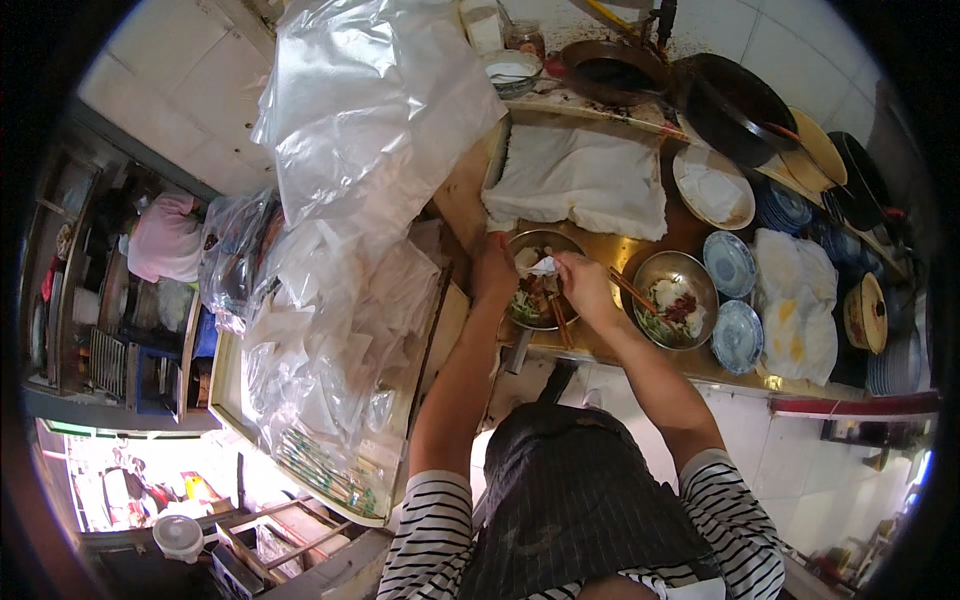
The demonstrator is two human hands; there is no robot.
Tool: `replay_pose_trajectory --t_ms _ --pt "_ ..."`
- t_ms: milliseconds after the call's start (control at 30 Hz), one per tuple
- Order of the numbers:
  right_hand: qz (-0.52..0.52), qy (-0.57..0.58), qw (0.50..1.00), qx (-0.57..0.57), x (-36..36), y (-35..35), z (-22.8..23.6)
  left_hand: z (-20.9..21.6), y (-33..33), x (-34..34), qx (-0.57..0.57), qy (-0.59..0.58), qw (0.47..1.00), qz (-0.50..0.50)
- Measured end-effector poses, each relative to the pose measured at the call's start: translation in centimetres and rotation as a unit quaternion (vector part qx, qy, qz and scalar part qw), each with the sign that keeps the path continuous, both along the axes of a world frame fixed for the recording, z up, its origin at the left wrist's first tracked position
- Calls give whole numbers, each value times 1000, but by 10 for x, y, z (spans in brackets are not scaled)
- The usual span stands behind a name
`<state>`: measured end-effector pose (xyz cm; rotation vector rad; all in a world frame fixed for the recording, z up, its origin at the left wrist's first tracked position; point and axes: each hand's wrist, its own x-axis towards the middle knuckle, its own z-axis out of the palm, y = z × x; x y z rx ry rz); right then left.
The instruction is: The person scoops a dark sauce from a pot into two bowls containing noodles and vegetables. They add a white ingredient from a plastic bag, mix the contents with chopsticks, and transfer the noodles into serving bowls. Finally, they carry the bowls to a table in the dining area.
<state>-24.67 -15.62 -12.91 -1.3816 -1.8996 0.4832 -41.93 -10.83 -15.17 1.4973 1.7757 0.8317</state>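
Note:
My left hand (494, 268) is closed on the left rim of a metal bowl (516, 317), its fingers partly hidden. In this bowl lie food with green shreds and brown-red bits. A pair of chopsticks (563, 322) leans in it toward me. My right hand (586, 286) reaches over the bowl from the right. Its fingers are closed on a small white piece (543, 266); whether it is a spoon or folded paper cannot be made out. Beside my right wrist stands a second metal bowl (712, 312) with white, red and green food and wooden chopsticks (632, 288) across its left side.
Two blue-patterned dishes (729, 264) sit beside a stained white cloth (794, 305) on the right. Behind the bowls are a white cloth (583, 181) and an enamel basin (714, 187). Dark pans (735, 108) line the back. Plastic bags (335, 330) crowd the left.

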Motion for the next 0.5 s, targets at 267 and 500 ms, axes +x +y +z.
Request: replay_pose_trajectory --t_ms 267,500 --pt "-42 57 997 36 3 4 4 16 -27 -5 183 -28 971 -150" --pt "-52 70 992 87 3 3 8 26 -30 -10 125 57 978 -156"
